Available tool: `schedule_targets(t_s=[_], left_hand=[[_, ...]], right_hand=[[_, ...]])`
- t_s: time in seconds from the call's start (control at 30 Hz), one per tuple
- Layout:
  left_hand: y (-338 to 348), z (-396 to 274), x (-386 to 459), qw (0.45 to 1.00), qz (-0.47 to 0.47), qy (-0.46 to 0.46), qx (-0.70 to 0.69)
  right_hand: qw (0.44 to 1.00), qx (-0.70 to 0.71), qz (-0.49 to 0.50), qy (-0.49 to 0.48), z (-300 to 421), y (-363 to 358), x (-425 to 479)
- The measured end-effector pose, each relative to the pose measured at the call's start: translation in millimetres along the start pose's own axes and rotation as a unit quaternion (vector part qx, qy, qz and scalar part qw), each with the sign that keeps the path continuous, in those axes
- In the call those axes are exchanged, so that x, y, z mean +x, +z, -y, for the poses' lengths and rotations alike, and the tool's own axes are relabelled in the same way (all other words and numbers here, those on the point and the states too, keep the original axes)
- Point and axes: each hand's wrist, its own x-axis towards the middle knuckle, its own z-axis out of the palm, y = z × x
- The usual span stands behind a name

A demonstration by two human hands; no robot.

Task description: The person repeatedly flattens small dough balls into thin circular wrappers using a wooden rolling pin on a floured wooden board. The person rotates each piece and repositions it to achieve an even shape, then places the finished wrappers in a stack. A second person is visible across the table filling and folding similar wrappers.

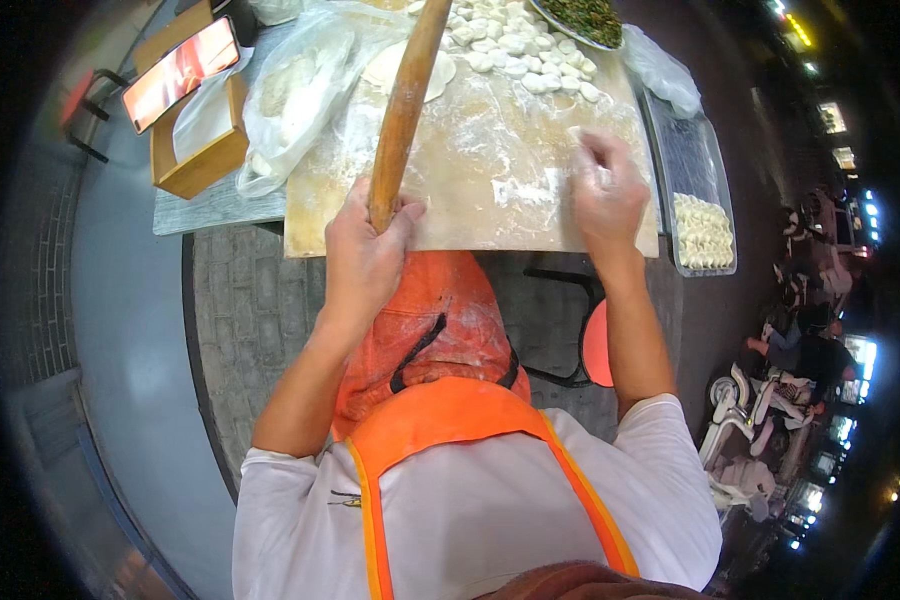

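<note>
My left hand (371,244) is closed around the near end of a wooden rolling pin (406,105), which slants up and away over a floured wooden board (480,195). Over the board's right part is my right hand (607,180), its fingers curled and blurred; a small pale bit shows at its fingertips, but what it is cannot be told. Round, flat dough wrappers (439,75) lie partly behind the pin. Many small floured dough pieces (536,60) cover the board's far side, beside a dish of chopped green filling (589,19).
A clear plastic bag (292,112) covers the board's left edge, near a wooden box (199,161) with a phone (184,71) on it. At right stands a tray (682,154) with rows of dumplings (703,236). A red stool (597,345) is below the board. A person (810,349) is by scooters farther right.
</note>
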Motion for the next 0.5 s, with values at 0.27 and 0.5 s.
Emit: schedule_targets(t_s=[0.27, 0.5], left_hand=[[-25, -3, -6, 1.000, -0.004, 0.022, 0.021], [-57, -29, 6, 0.962, 0.013, 0.096, 0.256]], right_hand=[[0.968, 0.173, 0.181, 0.038, 43, 51, -29], [0.921, 0.309, 0.160, 0.176, 39, 49, 16]])
